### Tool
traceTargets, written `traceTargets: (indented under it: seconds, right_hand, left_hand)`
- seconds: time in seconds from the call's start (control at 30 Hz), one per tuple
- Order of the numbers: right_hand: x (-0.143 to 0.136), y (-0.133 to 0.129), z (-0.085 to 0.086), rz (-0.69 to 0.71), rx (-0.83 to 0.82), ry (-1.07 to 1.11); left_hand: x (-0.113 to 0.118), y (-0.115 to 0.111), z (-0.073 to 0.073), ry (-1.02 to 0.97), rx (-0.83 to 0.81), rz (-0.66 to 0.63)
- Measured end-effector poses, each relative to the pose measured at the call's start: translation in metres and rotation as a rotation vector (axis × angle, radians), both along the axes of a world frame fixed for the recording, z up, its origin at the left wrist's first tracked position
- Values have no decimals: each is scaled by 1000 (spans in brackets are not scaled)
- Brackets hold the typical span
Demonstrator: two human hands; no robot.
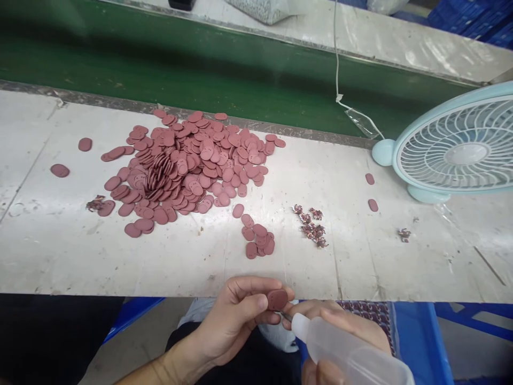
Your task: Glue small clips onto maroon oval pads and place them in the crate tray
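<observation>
My left hand [244,310] pinches a reddish-brown oval disc [277,300] with small holes between thumb and fingers, just off the table's front edge. In my right hand [352,326] is a translucent white squeeze bottle [340,347], tilted so that its thin dark tip points at the disc's lower edge. Whether the tip touches the disc I cannot tell. Beyond my hands lies a small group of similar discs [259,240]. To its right sit several tiny brown and white figure-like pieces [312,227].
A large heap of discs [192,160] covers the table's [160,267] left-middle. At right stands a light blue fan [460,149] with a white cable. A green conveyor belt [160,80] runs behind the table. Below the front edge, a blue crate [420,331] holds rows of brownish pieces.
</observation>
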State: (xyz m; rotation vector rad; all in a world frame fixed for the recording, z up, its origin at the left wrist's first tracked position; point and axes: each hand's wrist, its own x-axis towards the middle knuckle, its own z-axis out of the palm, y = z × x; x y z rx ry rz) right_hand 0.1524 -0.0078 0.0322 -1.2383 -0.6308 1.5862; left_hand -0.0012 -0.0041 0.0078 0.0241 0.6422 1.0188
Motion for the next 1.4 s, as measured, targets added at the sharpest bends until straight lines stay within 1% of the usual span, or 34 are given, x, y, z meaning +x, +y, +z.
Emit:
traceTargets:
  seconds: [0.07, 0.13, 0.2, 0.23, 0.3, 0.33, 0.37, 0.4, 0.47, 0.5, 0.57, 0.63, 0.67, 0.7, 0.73, 0.77, 0.8, 0.83, 0.87, 0.97, 1.03, 1.07, 1.13, 1.23, 1.3, 1.33, 1.4]
  right_hand:
    - [5, 8, 1, -8, 18, 35]
    - [15, 18, 2, -20, 46, 122]
    - [33, 31, 0, -60, 91, 275]
    - [44, 39, -4, -95, 101, 400]
    - [72, 59, -18, -170, 32, 812]
    - [87, 70, -29, -204, -65, 1091]
    - [101, 82, -40, -197, -204, 1418]
    - [115, 93, -51, -165, -236, 1516]
    - [136, 110, -68, -111, -261, 1638]
    - [142, 115, -73, -89, -239, 1641]
    - [146, 113, -73, -50, -183, 1626]
    - [137, 101, -61, -8, -115, 1578]
    - [129, 94, -53, 13, -32, 1438]
    - [119, 87, -45, 40, 89, 1174]
    - [108, 82, -38, 62, 226, 838]
    - [96, 80, -32, 91, 388, 341]
    - [85, 82, -29, 116, 487, -14]
    - [75, 87, -29, 147, 559, -326]
    - [66, 95, -31, 193, 598, -545]
    - [49, 122, -42, 386, 646, -880]
    - [44, 130, -50, 516, 664, -1060]
    - [42, 128, -52, 561, 666, -1130]
    - [40, 116, -53, 613, 658, -1242]
    - [40, 88, -46, 674, 627, -1413]
    - [45, 75, -36, 660, 603, -1494]
    - [50, 71, -30, 604, 592, -1509]
    - [61, 67, -19, 449, 550, -1481]
  left_hand:
    - [-1, 0, 0, 10, -4, 0]
    - [-2, 0, -1, 17, -13, -1]
    - [-3, -1, -2, 20, -16, 5]
    - [-3, -1, -2, 20, -15, 11]
    - [-5, -1, -1, 22, -18, 26]
    - [-5, -2, -1, 26, -24, 33]
    - [-6, -2, -1, 30, -30, 37]
    - [-7, -2, -1, 37, -38, 40]
    - [-9, -2, -2, 59, -61, 43]
    - [-10, -2, -3, 73, -76, 45]
    - [-14, -2, -6, 101, -117, 55]
    - [-18, -2, -7, 124, -160, 69]
    - [-20, -2, -6, 135, -179, 73]
    - [-22, -2, -6, 143, -193, 75]
    - [-23, -2, -5, 152, -207, 77]
    - [-24, -1, -3, 157, -215, 77]
    - [-25, -1, -2, 161, -220, 76]
    - [-25, 0, 0, 164, -223, 74]
    - [-25, 0, 1, 164, -223, 72]
    - [-24, 1, 2, 161, -211, 56]
    - [-25, -1, 1, 159, -204, 54]
    - [-26, -2, 0, 159, -205, 56]
    - [-29, -4, -3, 166, -215, 68]
    - [-33, -7, -6, 184, -230, 70]
    - [-35, -7, -6, 193, -240, 58]
    - [-35, -7, -5, 197, -243, 50]
    - [-35, -6, -2, 208, -250, 35]
